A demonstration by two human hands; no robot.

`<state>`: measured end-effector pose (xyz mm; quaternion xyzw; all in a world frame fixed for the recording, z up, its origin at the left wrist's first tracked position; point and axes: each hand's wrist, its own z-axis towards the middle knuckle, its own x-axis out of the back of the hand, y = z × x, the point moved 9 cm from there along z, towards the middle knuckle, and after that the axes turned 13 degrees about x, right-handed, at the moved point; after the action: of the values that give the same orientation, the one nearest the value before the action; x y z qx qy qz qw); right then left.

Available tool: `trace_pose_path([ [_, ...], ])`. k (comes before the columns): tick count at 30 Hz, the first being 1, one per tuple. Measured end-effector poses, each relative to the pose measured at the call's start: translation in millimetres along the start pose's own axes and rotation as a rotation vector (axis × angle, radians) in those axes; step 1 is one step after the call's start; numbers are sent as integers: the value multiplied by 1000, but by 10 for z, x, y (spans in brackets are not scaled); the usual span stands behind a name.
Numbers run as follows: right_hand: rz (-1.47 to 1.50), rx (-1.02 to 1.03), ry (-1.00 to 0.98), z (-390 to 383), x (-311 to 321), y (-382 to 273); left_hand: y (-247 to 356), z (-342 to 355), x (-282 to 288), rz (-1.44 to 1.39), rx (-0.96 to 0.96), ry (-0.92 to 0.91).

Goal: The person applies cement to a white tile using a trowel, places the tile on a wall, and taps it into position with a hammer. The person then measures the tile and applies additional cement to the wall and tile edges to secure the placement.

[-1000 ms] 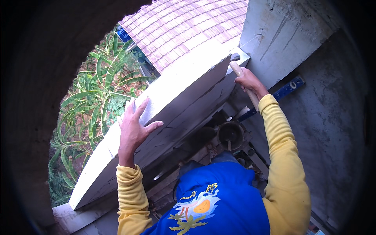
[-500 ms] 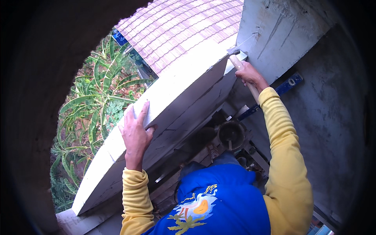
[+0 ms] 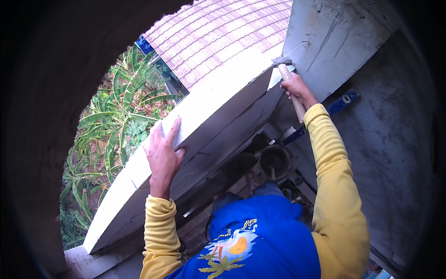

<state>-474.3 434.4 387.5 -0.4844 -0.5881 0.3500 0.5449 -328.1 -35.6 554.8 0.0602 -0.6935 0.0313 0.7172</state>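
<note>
My left hand (image 3: 163,153) lies flat on the top edge of a long pale wall block (image 3: 218,97), fingers spread over its rim. Farther along, my right hand (image 3: 297,89) grips the wooden handle of a hammer (image 3: 284,68), whose metal head rests at the block's far end where it meets a grey concrete column (image 3: 334,42). Both arms wear yellow sleeves, and a blue shirt fills the lower middle.
A blue spirit level (image 3: 339,103) leans on the grey plastered wall (image 3: 395,149) at right. A dark bucket (image 3: 275,160) sits below among scaffold boards. Beyond the wall lie a pink tiled roof (image 3: 223,32) and green plants (image 3: 116,130) far below.
My left hand has slid a little along the block's top edge and its fingers have closed together. The right hand with the hammer stays at the block's far end.
</note>
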Motion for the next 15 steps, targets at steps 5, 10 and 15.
trace_pose_path([
  [5,-193,37,-174,-125,-218,-97,-9,-6,10,31,12,3],
  [10,-211,50,95,-321,-144,92,62,1,-3,-8,21,-15],
  [15,-28,78,258,-1009,-204,655,-68,1,22,-27,49,-63],
])
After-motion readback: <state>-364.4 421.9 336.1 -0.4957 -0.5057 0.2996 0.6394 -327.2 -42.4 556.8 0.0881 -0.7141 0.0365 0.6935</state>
